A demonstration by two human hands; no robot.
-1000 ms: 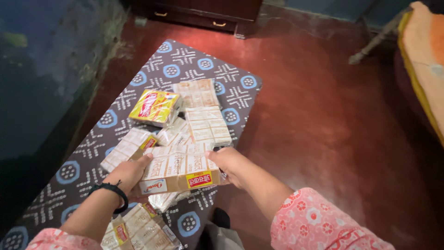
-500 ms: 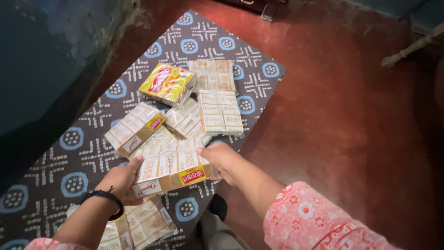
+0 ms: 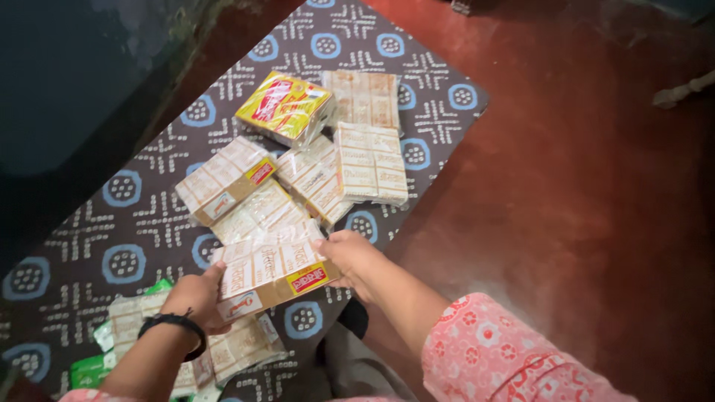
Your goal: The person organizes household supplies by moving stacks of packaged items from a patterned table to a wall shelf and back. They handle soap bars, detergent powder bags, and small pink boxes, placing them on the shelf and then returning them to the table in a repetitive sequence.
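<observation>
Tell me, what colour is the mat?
Dark grey mat with blue circles and white crosses, seen from the head camera.

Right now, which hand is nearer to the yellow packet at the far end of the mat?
The right. The right hand holds the near pack's right end, below the yellow packet. The left hand grips that pack's left end, lower in the picture and farther from the packet.
</observation>
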